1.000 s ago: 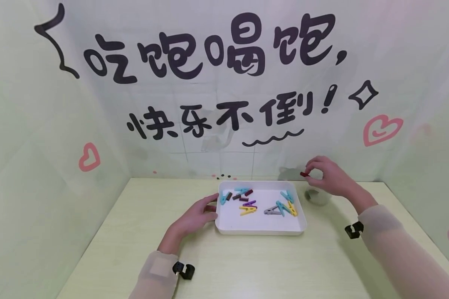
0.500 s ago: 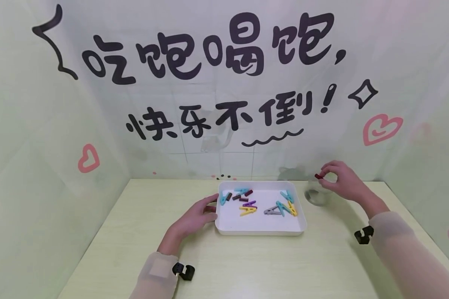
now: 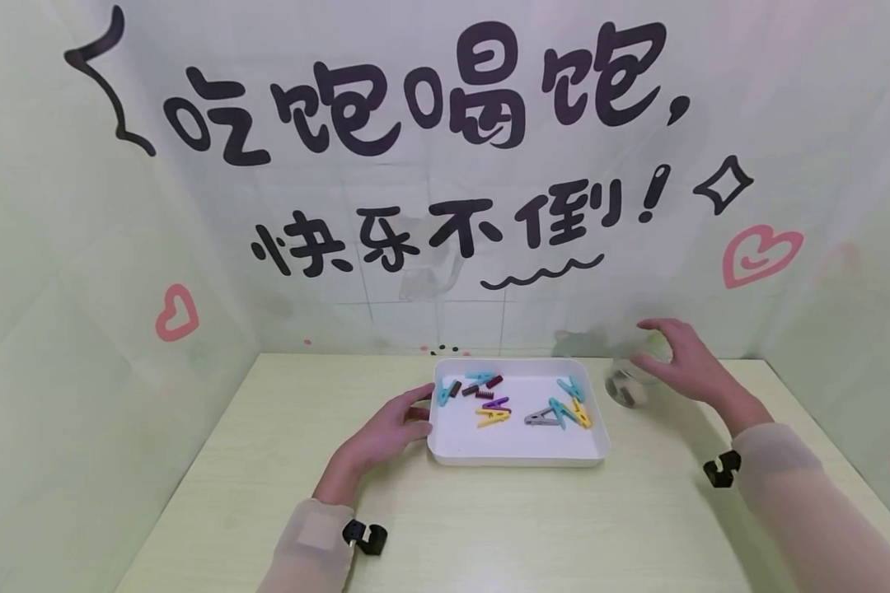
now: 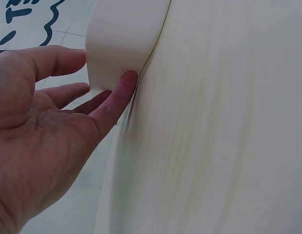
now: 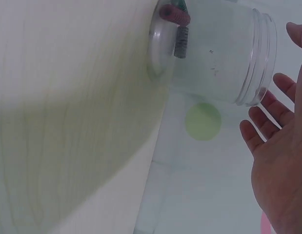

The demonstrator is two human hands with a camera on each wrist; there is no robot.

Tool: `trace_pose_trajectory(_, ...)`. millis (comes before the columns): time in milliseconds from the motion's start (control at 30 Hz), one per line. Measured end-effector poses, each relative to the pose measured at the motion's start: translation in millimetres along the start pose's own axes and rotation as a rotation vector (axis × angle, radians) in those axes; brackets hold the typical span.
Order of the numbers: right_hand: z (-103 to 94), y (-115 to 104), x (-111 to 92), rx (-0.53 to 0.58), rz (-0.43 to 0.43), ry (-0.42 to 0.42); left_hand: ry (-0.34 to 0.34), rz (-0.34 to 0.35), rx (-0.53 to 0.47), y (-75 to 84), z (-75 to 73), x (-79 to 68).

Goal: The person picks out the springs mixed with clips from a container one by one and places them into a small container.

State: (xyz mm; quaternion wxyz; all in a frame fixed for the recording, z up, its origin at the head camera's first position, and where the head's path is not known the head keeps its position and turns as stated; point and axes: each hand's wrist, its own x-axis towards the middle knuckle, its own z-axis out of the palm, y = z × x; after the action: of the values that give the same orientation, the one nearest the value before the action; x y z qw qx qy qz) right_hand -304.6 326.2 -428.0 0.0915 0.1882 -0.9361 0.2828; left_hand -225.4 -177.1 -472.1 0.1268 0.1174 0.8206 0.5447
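Observation:
My right hand [image 3: 678, 358] hovers at the mouth of a clear jar [image 5: 214, 63], fingers spread and holding nothing. Inside the jar, by its base, lie a dark red ridged, coil-like piece [image 5: 174, 15] and a blackish one [image 5: 181, 43], with something dark partly hidden behind. My left hand [image 3: 393, 424] has its fingertips against the left wall of a white tray [image 3: 519, 459]; the left wrist view shows a finger [image 4: 124, 85] touching the tray's outer side. In the tray are several small dark ridged pieces [image 3: 484, 395] and several clothespins, among them a yellow one [image 3: 493, 417] and a grey one [image 3: 541, 417].
The jar stands right of the tray, near the back of the pale wooden table [image 3: 489, 527]. A printed cloth [image 3: 386, 321] hangs behind and along both sides. Turquoise clothespins [image 3: 571, 388] lie at the tray's right end.
My right hand moved right to above the jar carrying a dark red piece, then its fingers parted and let it go. My left hand stayed at the tray.

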Motion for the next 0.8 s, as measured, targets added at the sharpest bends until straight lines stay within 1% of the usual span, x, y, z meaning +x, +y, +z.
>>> trace_pose_trajectory(167,0.5,-7,4,-0.004,-0.038,-0.006,0.003,-0.006,0.002,1.4,0.6,-0.2)
trace_pose_trajectory(333,0.7,-19,10,-0.008,-0.09,-0.021,0.002,-0.004,-0.002,1.6,0.5,0.4)
trace_pose_trajectory(533,1.6,-35,18,-0.023,-0.151,-0.057,0.004,-0.006,-0.004,-0.1,0.1,1.0)
trace_pose_trajectory(800,6.9,-53,33,-0.045,-0.21,-0.111,0.018,-0.013,-0.003,0.7,0.7,0.2)
